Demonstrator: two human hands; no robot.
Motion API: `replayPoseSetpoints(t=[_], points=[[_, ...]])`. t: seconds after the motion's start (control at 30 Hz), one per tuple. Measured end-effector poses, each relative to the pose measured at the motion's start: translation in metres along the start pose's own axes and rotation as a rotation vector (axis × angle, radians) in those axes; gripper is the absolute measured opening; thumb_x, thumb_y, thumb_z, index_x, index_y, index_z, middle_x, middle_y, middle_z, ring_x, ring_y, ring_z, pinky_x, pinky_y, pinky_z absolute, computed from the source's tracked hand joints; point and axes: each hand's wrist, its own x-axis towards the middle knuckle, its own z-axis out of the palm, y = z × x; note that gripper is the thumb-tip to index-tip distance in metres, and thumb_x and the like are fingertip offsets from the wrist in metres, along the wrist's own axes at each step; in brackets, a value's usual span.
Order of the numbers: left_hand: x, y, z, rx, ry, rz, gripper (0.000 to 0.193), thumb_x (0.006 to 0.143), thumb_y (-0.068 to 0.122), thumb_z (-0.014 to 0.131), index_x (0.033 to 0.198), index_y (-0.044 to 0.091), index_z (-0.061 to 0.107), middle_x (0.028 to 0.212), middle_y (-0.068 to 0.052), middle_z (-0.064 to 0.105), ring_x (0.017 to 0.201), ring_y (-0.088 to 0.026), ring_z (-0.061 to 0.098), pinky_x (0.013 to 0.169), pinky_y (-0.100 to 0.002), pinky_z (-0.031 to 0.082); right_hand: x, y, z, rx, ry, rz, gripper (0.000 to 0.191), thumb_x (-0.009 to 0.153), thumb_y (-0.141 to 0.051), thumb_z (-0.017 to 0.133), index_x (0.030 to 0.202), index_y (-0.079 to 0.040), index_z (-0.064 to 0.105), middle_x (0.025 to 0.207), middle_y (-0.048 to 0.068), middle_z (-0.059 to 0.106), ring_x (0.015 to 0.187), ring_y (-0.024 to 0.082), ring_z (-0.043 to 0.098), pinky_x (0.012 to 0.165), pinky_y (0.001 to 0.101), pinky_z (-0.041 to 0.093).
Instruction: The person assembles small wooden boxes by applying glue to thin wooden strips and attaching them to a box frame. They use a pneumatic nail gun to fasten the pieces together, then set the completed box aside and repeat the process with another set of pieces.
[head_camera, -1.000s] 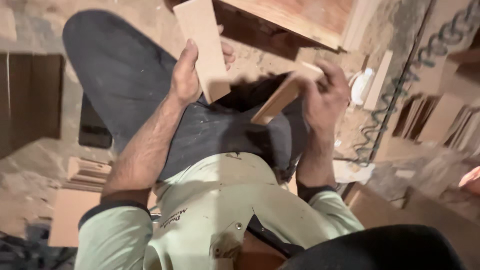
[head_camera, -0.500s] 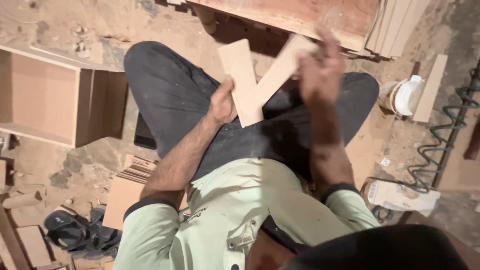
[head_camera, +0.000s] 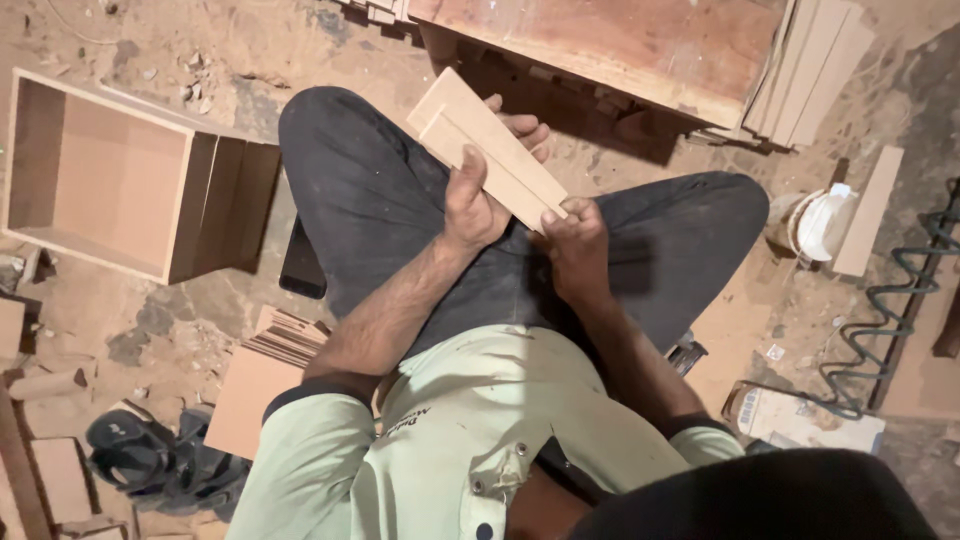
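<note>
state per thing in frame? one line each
Two wood strips: pressed together side by side, held over the lap.
Left hand: gripping the strips mid-length.
Right hand: pinching their near end.
Box: open, empty, on its side.
Board stack: flat on the floor.
Hose: coiled, lying slack.

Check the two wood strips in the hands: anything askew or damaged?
The two wood strips lie flat together, their far ends slightly stepped rather than flush. The left hand grips mid-length, the right hand the near end. No cracks or breaks show.
</note>
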Motion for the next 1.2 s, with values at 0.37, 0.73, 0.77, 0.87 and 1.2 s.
replayPoseSetpoints(t=[0.37,0.73,0.77,0.87,1.2], points=[[-0.017,0.044,0.043,-0.242,-0.333,-0.688,0.118,0.084,0.078,0.061,0.166,0.004,0.020,0.168,-0.022,0.032,0.153,-0.037,0.042,0.126,-0.054,0.041,0.031,-0.134,-0.016,0.041,-0.269,-0.250,0.051,0.095,0.004,0.068,0.139,-0.003,0.043,0.117,0.019,0.067,0.100,0.022,0.070,0.090,0.0311,0.059],[-0.014,0.009,-0.001,0.112,0.047,-0.159,0.052,0.121,0.038,0.037,0.147,-0.007,0.038,0.129,-0.020,0.054,0.117,-0.024,0.060,0.104,-0.040,0.057,-0.022,-0.065,0.034,-0.801,-0.361,-0.333,0.080,0.081,-0.004,0.081,0.152,-0.009,0.044,0.130,0.014,0.050,0.110,0.024,0.054,0.093,0.0377,0.051],[-0.011,0.011,0.009,0.285,0.065,-0.152,0.054,0.118,0.036,0.038,0.155,-0.001,0.027,0.133,-0.020,0.051,0.115,-0.023,0.056,0.100,-0.038,0.055,-0.026,-0.055,0.033,-0.717,-0.364,-0.160,0.085,0.078,-0.005,0.082,0.152,-0.008,0.042,0.124,0.016,0.048,0.102,0.023,0.050,0.086,0.0372,0.049],[-0.002,0.021,0.041,0.661,-0.011,-0.128,0.073,0.111,0.034,0.040,0.168,0.007,0.006,0.150,-0.019,0.035,0.125,-0.023,0.042,0.101,-0.035,0.047,-0.026,-0.041,0.022,-0.775,-0.355,-0.411,0.068,0.088,-0.005,0.073,0.148,-0.001,0.041,0.130,0.019,0.051,0.113,0.024,0.052,0.095,0.0387,0.048],[0.028,0.043,0.040,0.718,0.129,-0.307,0.077,0.102,0.039,0.055,0.160,0.002,0.020,0.146,-0.020,0.047,0.125,-0.030,0.057,0.104,-0.044,0.054,-0.001,-0.075,0.013,-0.196,0.096,-0.023,0.035,0.101,-0.013,0.051,0.132,0.004,0.052,0.111,0.015,0.070,0.091,0.022,0.072,0.077,0.0385,0.063]])
